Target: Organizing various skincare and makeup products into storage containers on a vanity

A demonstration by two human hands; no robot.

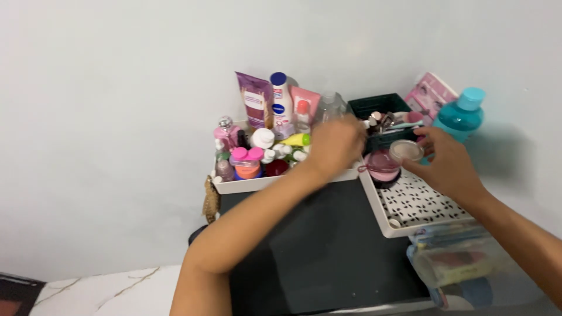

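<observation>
My left hand [335, 145] reaches across the back of a white tray [246, 185] packed with several cosmetic bottles, tubes and jars; its fingers curl near a clear bottle [331, 105] and a dark green basket [379, 107], and what they touch is hidden. My right hand [448, 161] holds a small round clear-lidded jar [405, 150] at its fingertips. The jar hovers just above a pink round case [381, 164] at the far end of a second white tray with a patterned bottom [419, 202].
The trays rest on a black surface [328, 251] against a white wall. A teal bottle [460, 117] and a pink box [430, 93] stand at the back right. A clear pouch with items [462, 263] lies at the front right. Marble floor [111, 295] shows lower left.
</observation>
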